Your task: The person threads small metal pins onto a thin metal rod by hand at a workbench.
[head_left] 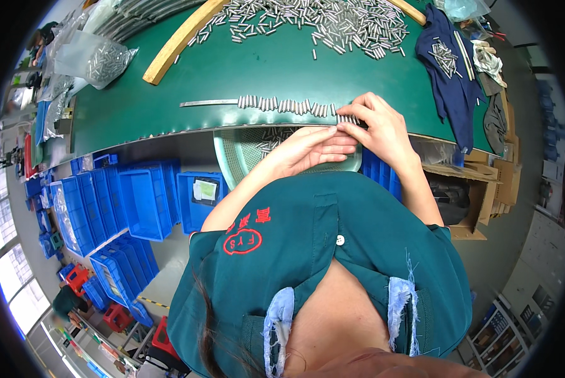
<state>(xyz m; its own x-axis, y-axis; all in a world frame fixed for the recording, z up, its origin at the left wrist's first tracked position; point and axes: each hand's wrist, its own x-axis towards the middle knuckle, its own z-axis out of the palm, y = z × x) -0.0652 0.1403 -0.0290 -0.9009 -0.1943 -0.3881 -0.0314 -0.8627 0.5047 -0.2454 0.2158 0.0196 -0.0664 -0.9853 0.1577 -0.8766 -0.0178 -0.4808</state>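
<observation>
A row of short metal pins [292, 106] lies side by side near the table's front edge, with a flat metal strip [210, 102] running out at its left end. At the right end of the row, my right hand [383, 126] is closed, its thumb and fingertips around a small group of metal pins [346, 118]. My left hand [311, 150] is at the table edge, fingers stretched out toward the right hand. Its thumb tip reaches up beside that same group of pins. The left palm is partly hidden.
A big heap of loose pins [358, 25] lies at the back between wooden bars [184, 41]. A green basket [227, 151] with pins sits below the edge. Dark blue cloth [449, 82] is at right, a plastic bag [93, 60] at left, blue bins [144, 198] below left.
</observation>
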